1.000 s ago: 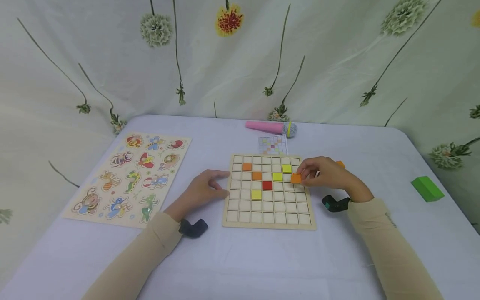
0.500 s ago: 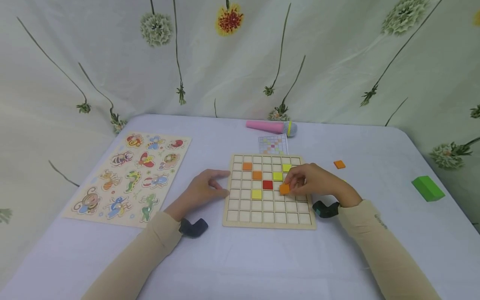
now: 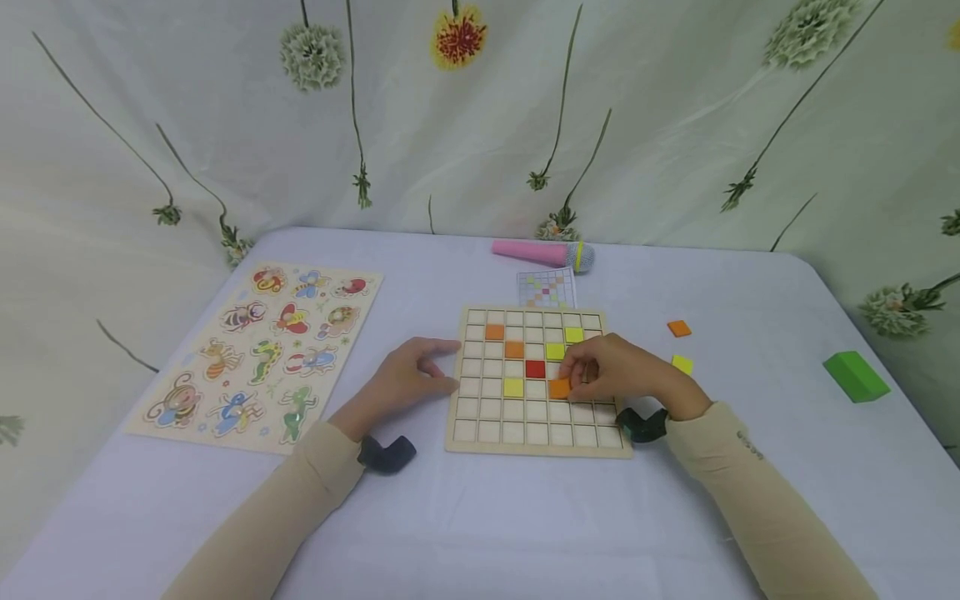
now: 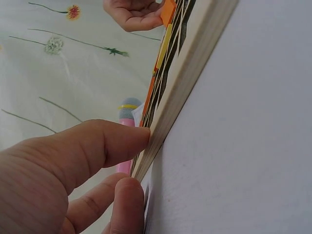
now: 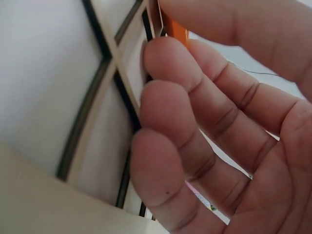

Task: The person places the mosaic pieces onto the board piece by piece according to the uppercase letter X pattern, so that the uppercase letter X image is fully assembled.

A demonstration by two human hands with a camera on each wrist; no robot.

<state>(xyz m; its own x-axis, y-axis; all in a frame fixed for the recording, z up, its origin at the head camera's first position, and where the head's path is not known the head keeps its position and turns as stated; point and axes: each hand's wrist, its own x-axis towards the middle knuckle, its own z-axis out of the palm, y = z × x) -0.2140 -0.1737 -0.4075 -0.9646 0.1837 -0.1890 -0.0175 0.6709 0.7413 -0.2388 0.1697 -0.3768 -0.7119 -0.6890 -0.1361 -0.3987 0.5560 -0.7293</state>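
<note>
My right hand [image 3: 618, 368] pinches an orange square tile [image 3: 558, 389] over a cell of the wooden grid board [image 3: 540, 451], to the lower right of the red tile [image 3: 535, 369]. In the right wrist view a sliver of that orange tile [image 5: 177, 32] shows between thumb and fingers, the other fingertips lying close to the grid. Thumb and index finger of my left hand [image 3: 408, 373] touch the board's left edge, spread apart along it. The board also bears orange tiles [image 3: 513, 350] and yellow tiles [image 3: 513, 387]. My right hand hides some right-hand cells.
A loose orange tile [image 3: 678, 328] and yellow tile [image 3: 682, 364] lie right of the board, with a green block [image 3: 856, 377] farther right. Behind the board are a printed pattern card [image 3: 546, 288] and a pink toy microphone [image 3: 528, 252]. An insect picture board [image 3: 258, 358] lies at left.
My right hand has carried the orange tile left and nearer to me, down to a cell. The loose orange and yellow tiles have come into sight behind it. The left hand stays put.
</note>
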